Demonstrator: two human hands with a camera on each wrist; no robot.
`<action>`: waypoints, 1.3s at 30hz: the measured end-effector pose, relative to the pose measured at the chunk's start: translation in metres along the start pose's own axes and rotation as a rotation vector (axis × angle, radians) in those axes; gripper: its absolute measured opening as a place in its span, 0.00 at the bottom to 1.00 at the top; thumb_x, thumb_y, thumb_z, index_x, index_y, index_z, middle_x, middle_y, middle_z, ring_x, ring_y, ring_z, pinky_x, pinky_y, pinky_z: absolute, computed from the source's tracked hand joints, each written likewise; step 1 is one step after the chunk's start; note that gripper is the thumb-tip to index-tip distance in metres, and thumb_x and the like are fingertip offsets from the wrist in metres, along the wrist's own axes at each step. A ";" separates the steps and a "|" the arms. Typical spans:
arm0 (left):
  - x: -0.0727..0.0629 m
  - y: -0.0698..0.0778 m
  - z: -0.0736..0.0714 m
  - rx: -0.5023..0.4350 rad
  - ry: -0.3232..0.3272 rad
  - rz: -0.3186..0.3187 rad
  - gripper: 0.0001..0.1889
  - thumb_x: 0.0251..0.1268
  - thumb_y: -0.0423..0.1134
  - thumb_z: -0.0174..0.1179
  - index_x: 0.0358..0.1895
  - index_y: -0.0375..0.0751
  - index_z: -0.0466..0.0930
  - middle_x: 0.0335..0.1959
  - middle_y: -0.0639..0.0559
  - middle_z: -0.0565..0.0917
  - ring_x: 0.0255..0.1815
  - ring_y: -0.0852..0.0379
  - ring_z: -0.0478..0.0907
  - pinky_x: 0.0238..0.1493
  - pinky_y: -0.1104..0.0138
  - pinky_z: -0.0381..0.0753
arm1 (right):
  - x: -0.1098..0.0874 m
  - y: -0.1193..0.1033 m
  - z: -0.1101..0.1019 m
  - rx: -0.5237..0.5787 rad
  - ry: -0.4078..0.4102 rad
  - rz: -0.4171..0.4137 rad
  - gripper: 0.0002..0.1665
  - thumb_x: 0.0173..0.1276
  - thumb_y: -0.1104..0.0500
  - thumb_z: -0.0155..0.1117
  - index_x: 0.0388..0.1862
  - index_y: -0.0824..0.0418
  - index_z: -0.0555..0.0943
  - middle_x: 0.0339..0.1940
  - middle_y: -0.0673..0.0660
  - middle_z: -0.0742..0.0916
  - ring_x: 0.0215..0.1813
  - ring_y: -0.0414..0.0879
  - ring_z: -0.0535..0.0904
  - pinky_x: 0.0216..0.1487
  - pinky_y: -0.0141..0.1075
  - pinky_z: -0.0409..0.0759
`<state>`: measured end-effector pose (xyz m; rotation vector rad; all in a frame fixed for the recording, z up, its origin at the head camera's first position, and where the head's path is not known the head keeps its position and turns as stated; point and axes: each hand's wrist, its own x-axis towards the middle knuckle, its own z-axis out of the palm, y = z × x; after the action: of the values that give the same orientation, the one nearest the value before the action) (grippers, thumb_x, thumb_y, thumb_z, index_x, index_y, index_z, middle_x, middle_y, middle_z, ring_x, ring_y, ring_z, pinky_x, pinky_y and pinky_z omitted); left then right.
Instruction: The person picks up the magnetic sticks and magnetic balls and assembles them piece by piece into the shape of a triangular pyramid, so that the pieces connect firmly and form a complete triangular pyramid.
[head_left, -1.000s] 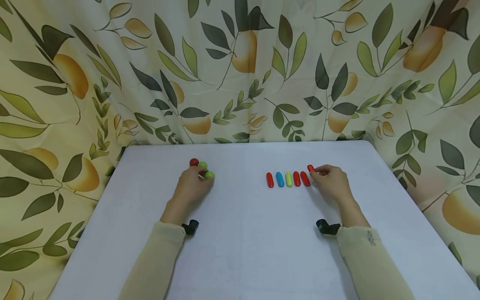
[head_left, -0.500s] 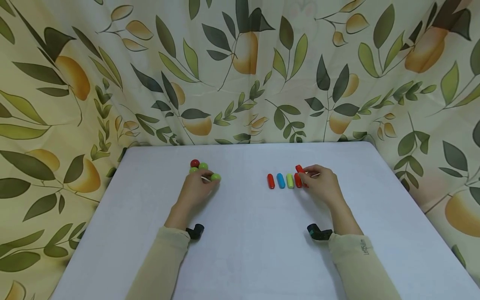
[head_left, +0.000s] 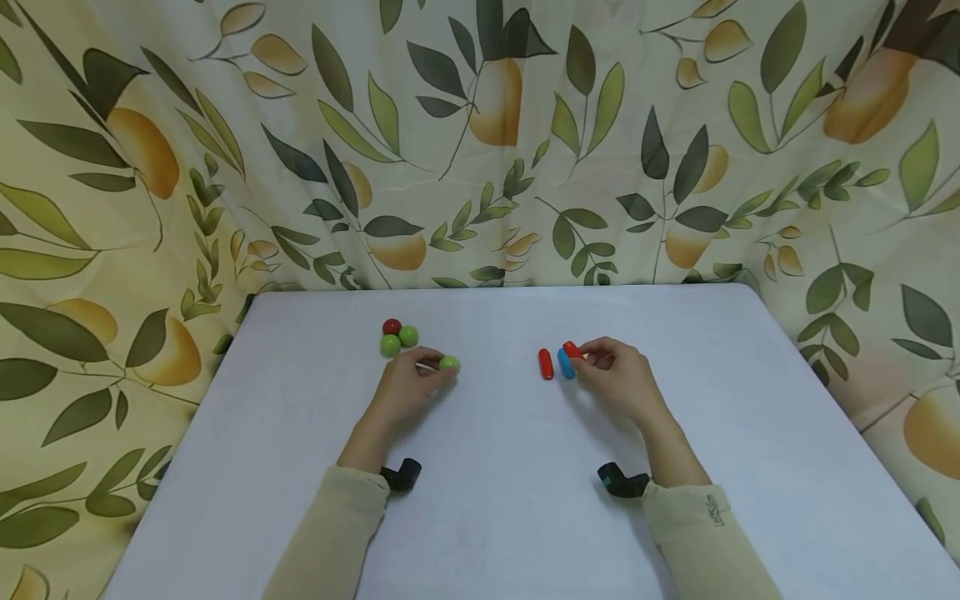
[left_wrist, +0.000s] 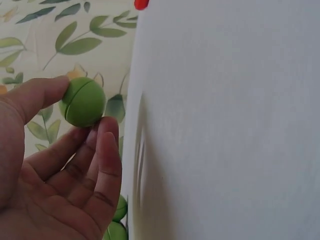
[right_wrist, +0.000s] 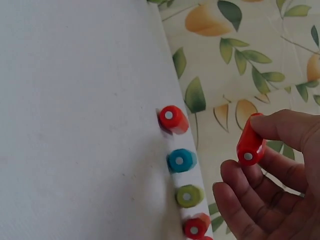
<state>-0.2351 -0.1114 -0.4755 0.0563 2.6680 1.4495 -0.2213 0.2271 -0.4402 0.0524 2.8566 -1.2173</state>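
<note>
My left hand [head_left: 408, 387] pinches a green ball [left_wrist: 82, 101], which has a groove round it, between thumb and fingertips, raised over the table. Behind it a red ball [head_left: 392, 327] and two green balls [head_left: 390, 345] sit in a tight cluster. A short red rod [right_wrist: 250, 142] with a white dot on its end is pinched in my right hand [head_left: 618, 375], above a row of similar rods. In that row lie a red rod [head_left: 546, 364], a blue rod [right_wrist: 181, 160], a yellow-green rod [right_wrist: 189, 196] and another red one [right_wrist: 195, 226]; my right hand covers the latter two in the head view.
A white table [head_left: 480, 517] stretches under both arms. Its far edge runs along a curtain [head_left: 480, 208] printed with leaves and fruit. Black wrist cameras [head_left: 401, 476] sit on both wrists, beside the sleeve cuffs.
Carrying the green ball, my left hand has moved right and nearer, away from the other balls. My right hand has swung left with the red rod, over the row.
</note>
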 end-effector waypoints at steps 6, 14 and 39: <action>0.000 0.001 0.009 -0.052 -0.051 -0.005 0.18 0.67 0.52 0.69 0.54 0.47 0.85 0.46 0.52 0.87 0.46 0.57 0.83 0.47 0.62 0.83 | 0.001 -0.003 0.015 0.031 -0.050 -0.048 0.19 0.71 0.49 0.70 0.54 0.58 0.84 0.41 0.56 0.85 0.43 0.48 0.80 0.42 0.37 0.77; -0.001 -0.002 0.021 -0.104 -0.110 -0.011 0.18 0.67 0.51 0.70 0.54 0.48 0.85 0.44 0.53 0.88 0.46 0.58 0.84 0.52 0.60 0.82 | -0.005 -0.009 0.028 0.042 -0.115 -0.077 0.16 0.70 0.51 0.72 0.52 0.57 0.84 0.41 0.56 0.86 0.42 0.48 0.81 0.43 0.38 0.79; -0.009 -0.001 0.035 -0.041 -0.211 0.106 0.16 0.67 0.56 0.69 0.56 0.63 0.86 0.46 0.62 0.87 0.49 0.60 0.80 0.57 0.57 0.77 | -0.013 -0.025 0.056 -0.026 -0.267 -0.177 0.13 0.68 0.52 0.74 0.50 0.50 0.87 0.42 0.48 0.88 0.46 0.46 0.81 0.46 0.37 0.80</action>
<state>-0.2223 -0.0835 -0.4949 0.3335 2.4984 1.4381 -0.2078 0.1697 -0.4604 -0.3431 2.6875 -1.1158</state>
